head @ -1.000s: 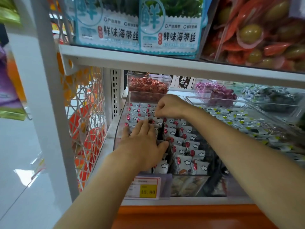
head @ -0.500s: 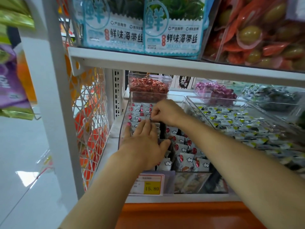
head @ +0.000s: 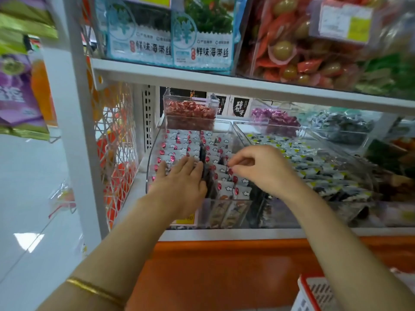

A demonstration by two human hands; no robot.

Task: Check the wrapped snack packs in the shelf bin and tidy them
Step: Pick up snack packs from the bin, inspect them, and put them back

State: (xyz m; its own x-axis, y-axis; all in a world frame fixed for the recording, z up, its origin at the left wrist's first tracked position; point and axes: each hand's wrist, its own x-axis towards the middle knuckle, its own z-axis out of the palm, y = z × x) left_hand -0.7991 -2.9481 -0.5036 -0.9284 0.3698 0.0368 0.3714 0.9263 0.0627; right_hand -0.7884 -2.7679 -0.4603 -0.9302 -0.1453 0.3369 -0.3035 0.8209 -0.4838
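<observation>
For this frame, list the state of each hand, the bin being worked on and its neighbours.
Left hand: flat, palm down, pressing on the left rows of packs.
Right hand: fingertips pinching the top edge of one pack in the right rows.
White snack packs with red dots: standing in rows, dark gap down the middle.
Clear plastic shelf bin: open-topped, nearly full.
Neighbouring clear bin of yellow-tipped packs: loosely piled.
</observation>
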